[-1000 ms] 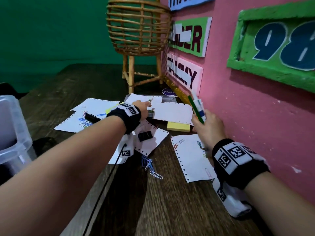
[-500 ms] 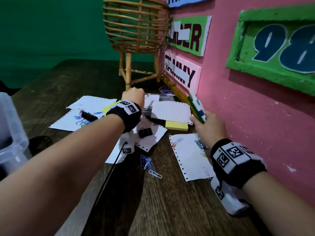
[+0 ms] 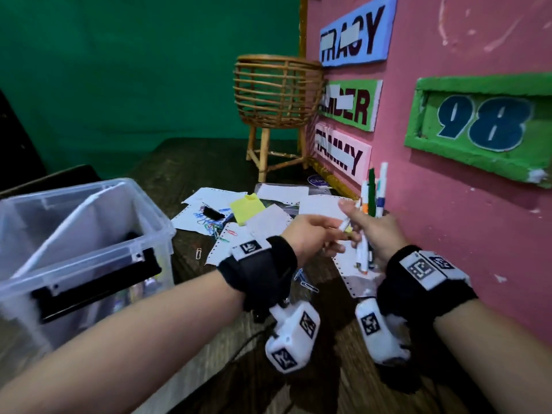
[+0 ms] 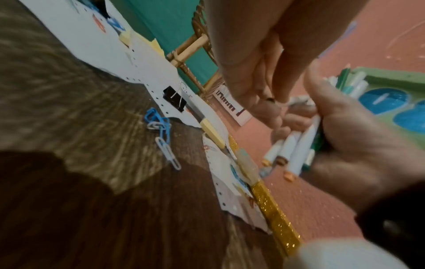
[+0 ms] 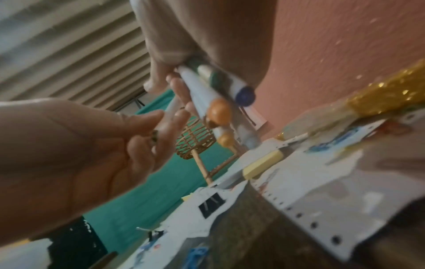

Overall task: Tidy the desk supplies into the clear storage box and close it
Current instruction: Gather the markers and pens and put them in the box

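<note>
My right hand [image 3: 363, 228] grips a bundle of markers [image 3: 372, 192] upright, close to the pink wall. The bundle's capped ends [image 5: 207, 87] show orange, blue and green in the right wrist view. My left hand [image 3: 337, 234] pinches one white marker [image 3: 345, 226] and holds it against the right hand's bundle. Its fingers [image 5: 181, 112] lie along the marker. The clear storage box [image 3: 155, 210] stands open at the left, its lid off and a black latch [image 3: 95, 282] on its front. Papers, yellow sticky notes [image 3: 247, 207], a black binder clip [image 3: 213, 213] and coloured paper clips [image 3: 209, 227] lie on the desk.
A rattan basket on legs [image 3: 277, 91] stands at the back by the pink wall [image 3: 448, 210]. More paper clips [image 3: 304, 282] lie below my left wrist. A gold glitter strip [image 4: 276, 214] runs along the wall's foot.
My left hand has drawn back from the far papers with a white marker and met the right hand. The view has swung left, so the box now shows.
</note>
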Tool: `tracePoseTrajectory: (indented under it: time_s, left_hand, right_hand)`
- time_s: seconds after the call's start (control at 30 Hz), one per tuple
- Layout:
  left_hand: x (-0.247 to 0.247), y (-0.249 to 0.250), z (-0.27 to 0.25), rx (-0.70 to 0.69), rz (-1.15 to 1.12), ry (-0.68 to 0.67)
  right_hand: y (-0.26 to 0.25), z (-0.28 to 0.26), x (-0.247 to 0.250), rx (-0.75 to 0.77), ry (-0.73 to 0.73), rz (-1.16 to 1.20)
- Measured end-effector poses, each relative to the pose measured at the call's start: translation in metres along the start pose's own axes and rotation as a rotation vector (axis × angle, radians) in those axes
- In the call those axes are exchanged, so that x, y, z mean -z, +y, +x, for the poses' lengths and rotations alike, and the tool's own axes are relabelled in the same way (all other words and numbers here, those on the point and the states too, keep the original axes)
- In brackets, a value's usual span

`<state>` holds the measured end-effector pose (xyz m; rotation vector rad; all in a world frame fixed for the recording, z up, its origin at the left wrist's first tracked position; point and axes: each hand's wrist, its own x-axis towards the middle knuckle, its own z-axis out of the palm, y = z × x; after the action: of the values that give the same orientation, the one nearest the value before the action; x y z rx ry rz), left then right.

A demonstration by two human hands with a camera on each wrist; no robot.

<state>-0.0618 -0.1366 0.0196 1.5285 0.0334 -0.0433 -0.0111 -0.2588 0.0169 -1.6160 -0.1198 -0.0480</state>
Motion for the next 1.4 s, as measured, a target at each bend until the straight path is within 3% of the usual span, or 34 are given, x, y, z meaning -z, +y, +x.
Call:
tracePoseTrajectory:
  time_s: [0.13, 0.33, 0.6, 0.83, 0.97, 1.1, 1.27, 1.4]
  left_hand:
    - [0.014, -0.005, -0.021, 0.038, 0.135, -0.003]
    - [0.027, -0.007, -0.045, 0.278, 0.035, -0.204]
    - [0.035, -0.005, -0.047, 0.336, 0.014, -0.170]
    - [0.024, -0.012, -0.047, 0.422, 0.079, -0.184]
    - [0.022, -0.006, -0.049, 0.306, 0.059, -0.192]
    - [0.019, 0.003, -0.055, 0.238, 0.170, -0.146]
    - [0.023, 0.010, -0.060, 0.100, 0.287, -0.031]
    - [0.020, 0.026, -0.079, -0.010, 0.405, -0.117]
  right_hand:
    - [-0.004, -0.017, -0.024, -0.048, -0.050, 0.028]
    - [-0.016, -0.045, -0.061, -0.120, -0.204, 0.099]
    - [-0.012, -0.060, -0.069, -0.105, -0.296, 0.179]
    - [-0.009, -0.060, -0.066, -0.012, -0.254, 0.180]
    - [-0.006, -0.061, -0.061, -0.011, -0.314, 0.159]
    - [-0.001, -0.062, -0.058, -0.060, -0.281, 0.105]
    - [-0.006, -0.075, -0.060, -0.168, -0.349, 0.175]
    - [-0.018, -0.092, -0.060, -0.105, -0.344, 0.220]
